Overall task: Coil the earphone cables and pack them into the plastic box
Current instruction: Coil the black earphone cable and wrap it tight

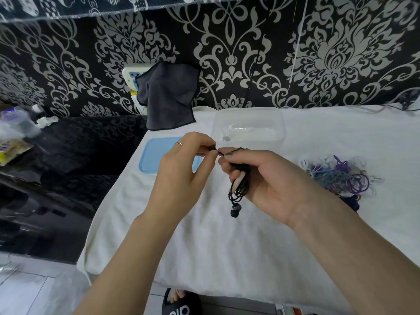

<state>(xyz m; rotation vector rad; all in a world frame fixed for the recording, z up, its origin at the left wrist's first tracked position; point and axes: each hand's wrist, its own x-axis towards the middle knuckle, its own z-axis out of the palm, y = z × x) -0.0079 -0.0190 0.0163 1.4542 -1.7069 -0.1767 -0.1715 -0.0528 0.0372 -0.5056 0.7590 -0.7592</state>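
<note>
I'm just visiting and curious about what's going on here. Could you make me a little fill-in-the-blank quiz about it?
1. The right hand grips a coiled earphone cable whose colour is ____.
2. The clear plastic box already holds a cable whose colour is ____.
3. The blue lid lies on the white cloth, to the ____ of the box.
4. The left hand pinches the cable's ____ end near the right hand.

Missing words: black; white; left; free

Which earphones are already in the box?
The white earphones, lying inside the clear plastic box. The black earphones are in the hands, and the purple tangle lies on the cloth.
</note>
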